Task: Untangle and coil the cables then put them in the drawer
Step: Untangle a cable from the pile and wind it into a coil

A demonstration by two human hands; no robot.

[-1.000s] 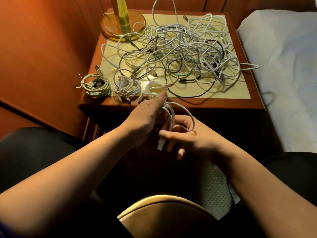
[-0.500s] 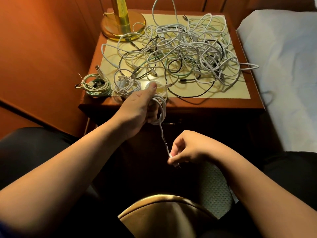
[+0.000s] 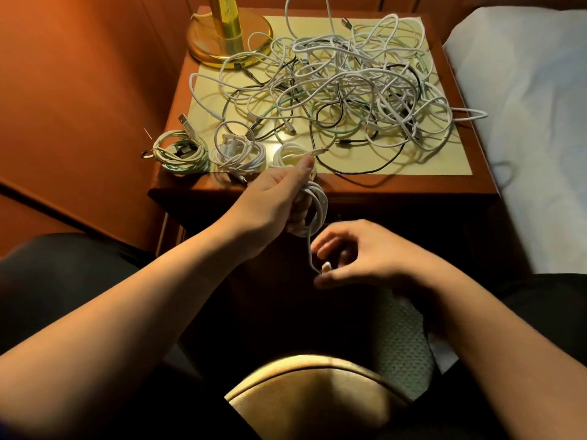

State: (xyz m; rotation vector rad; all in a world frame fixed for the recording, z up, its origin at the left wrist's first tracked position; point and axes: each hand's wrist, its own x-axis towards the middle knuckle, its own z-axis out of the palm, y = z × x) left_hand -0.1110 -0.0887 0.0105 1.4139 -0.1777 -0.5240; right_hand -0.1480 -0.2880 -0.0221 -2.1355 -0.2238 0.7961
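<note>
Nearest to the camera, the right hand [image 3: 365, 258] is blurred; its thumb and fingers pinch the loose end with the plug [image 3: 326, 267] of a white cable. This end hangs down from the white coil [image 3: 313, 211], which the left hand [image 3: 279, 201] grips with curled fingers, in the air just in front of the nightstand [image 3: 381, 185].

On the front edge of the nightstand lie three finished coils in a row: a green-white coil [image 3: 181, 154] at the left, a white coil [image 3: 238, 152] in the middle, and a third white coil [image 3: 290, 154] (partly hidden behind the left thumb).

Farther back, a big tangle of cables [image 3: 343, 87], white, green and black, covers the yellow mat [image 3: 438, 160]. The brass lamp base [image 3: 228, 36] stands at the far left corner. The bed [image 3: 524, 122] is at the right.
</note>
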